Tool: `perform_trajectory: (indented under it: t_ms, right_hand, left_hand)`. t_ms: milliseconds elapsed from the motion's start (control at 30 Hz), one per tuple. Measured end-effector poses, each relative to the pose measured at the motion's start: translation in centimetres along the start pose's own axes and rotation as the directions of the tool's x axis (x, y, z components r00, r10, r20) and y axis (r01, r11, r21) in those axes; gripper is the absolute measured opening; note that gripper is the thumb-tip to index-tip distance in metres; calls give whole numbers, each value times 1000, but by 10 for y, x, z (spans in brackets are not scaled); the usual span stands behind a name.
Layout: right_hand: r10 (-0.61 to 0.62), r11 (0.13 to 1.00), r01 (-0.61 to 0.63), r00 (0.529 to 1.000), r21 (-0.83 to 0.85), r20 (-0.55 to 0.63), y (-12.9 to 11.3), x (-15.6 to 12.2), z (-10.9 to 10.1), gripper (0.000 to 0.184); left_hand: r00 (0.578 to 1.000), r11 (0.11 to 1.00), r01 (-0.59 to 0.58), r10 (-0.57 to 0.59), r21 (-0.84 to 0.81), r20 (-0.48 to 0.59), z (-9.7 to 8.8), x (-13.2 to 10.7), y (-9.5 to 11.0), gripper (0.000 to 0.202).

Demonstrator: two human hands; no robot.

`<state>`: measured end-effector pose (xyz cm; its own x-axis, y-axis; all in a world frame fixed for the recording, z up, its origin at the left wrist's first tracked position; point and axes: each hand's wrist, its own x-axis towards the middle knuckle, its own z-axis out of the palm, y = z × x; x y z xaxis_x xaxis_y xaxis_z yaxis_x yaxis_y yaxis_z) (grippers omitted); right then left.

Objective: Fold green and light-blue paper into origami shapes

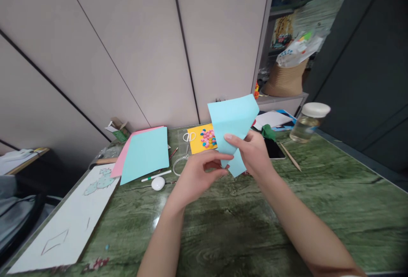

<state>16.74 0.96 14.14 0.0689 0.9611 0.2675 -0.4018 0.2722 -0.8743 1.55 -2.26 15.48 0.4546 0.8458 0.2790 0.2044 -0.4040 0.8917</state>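
Observation:
Both my hands hold a light blue sheet of paper [234, 120] up above the green marbled table [242, 226]. My right hand [253, 151] pinches the sheet near its middle, thumb on the front. My left hand [197, 173] grips the lower folded part from the left, fingers curled round it. The sheet's top stands upright in front of the wall panels. A narrow folded flap hangs below my fingers.
On the table behind lie blue and pink sheets [145, 154], a yellow card with coloured dots [204, 137], scissors [186, 149], a pen [156, 176], a white round object [158, 183], a phone [274, 148], a wooden stick [290, 157] and a glass jar [307, 122]. A white drawing sheet [68, 221] lies left.

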Motion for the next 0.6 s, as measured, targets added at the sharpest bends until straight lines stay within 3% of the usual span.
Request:
perform_trajectory:
  t_ms: [200,433,600]
  right_hand:
    - [-50,999,50,999,2,-14,0,1,-1,21]
    - [-57,998,57,997,0,-57,2,4,-3,22]
    - [-23,1000,23,999,-13,-43,4,1,1,22]
  left_hand:
    - [1000,1000,-4,5,-26,31,0,0,-1,24]
    - [975,999,14,-6,-33,223,-17,0,-6,31]
    - [999,997,17,-14,-78,32,-18,1,-5,22]
